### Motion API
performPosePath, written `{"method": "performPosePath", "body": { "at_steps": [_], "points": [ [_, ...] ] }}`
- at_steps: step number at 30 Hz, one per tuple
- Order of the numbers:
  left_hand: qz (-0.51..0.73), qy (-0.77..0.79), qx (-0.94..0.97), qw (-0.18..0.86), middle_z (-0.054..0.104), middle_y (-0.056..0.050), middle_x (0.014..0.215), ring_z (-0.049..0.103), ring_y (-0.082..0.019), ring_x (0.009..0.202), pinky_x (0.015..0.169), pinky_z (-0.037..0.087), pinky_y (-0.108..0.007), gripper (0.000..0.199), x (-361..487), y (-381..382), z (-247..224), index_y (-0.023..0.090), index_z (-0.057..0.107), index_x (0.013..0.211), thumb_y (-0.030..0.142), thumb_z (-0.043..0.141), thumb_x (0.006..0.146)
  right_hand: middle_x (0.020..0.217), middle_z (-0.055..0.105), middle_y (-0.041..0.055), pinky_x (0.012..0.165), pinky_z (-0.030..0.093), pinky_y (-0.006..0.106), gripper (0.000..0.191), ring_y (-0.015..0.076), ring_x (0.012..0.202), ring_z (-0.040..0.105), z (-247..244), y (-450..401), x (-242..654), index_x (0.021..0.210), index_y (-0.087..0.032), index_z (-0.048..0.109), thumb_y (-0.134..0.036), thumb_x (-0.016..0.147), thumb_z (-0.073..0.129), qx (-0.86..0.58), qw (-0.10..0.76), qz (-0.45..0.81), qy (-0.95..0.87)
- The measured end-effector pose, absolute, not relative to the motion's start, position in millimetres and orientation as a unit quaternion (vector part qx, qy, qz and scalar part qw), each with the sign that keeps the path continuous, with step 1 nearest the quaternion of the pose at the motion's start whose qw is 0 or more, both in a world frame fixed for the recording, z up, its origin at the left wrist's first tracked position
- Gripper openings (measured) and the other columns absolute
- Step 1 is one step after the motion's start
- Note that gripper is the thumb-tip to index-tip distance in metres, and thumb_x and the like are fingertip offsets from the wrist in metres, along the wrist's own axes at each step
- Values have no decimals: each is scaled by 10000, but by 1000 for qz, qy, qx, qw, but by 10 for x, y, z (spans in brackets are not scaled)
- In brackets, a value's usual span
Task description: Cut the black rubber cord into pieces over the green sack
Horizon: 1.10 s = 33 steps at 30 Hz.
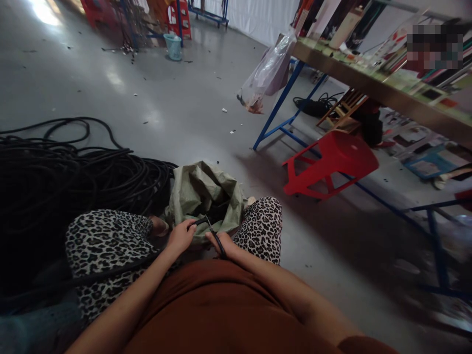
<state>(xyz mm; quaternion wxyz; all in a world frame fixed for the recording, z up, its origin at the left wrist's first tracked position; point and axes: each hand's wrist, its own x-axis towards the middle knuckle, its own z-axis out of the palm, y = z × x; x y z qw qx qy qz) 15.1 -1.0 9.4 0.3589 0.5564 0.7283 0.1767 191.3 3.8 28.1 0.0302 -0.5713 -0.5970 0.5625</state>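
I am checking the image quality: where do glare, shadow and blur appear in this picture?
In the head view, glare whitens patches of the grey floor, strongest at upper left; head view, darkness swallows the lower left of the black cord pile; head view, the lower right edge looks smeared, while the scissors in the right hand are soft but recognisable.

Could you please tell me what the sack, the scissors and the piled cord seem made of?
Sack: probably plastic fabric, with a dull sheen and crisp creases.
Scissors: likely metal blades, thin and greyish; the black handles could be plastic or coated metal.
Cord: perhaps rubber, dark and fairly matt, bending in smooth loops.
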Motion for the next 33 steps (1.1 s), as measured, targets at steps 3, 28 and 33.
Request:
{"method": "performPosePath", "body": {
  "at_steps": [3, 28, 33],
  "points": [
    [183, 725, 554, 365, 680, -38, 913, 618, -164, 796, 701, 460, -255, 347, 142, -15, 91, 200, 609, 1052, 323, 430, 781, 538, 553, 50, 577, 423, 223, 443, 171, 638, 559, 235, 28, 1913, 660, -118, 606, -490, 834, 440, -603, 23, 547, -581],
    [290, 678, 477, 478, 652, -23, 736, 517, -93, 464, 467, 432, -222, 449, 178, -41, 215, 136, 564, 1100, 375, 436, 743, 651, 588, 30, 422, 389, 164, 440, 85, 468, 555, -119, 50, 1917, 806, -114, 564, -543, 809, 467, -520, 79, 732, -434],
    [283, 680, 479, 478, 653, -16, 732, 513, -94, 460, 469, 430, -224, 439, 189, -55, 220, 149, 580, 1083, 381, 439, 738, 655, 586, 33, 434, 388, 168, 438, 89, 490, 556, -81, 52, 1921, 801, -110, 561, -534, 822, 456, -516, 85, 734, -432]
  ]
}}
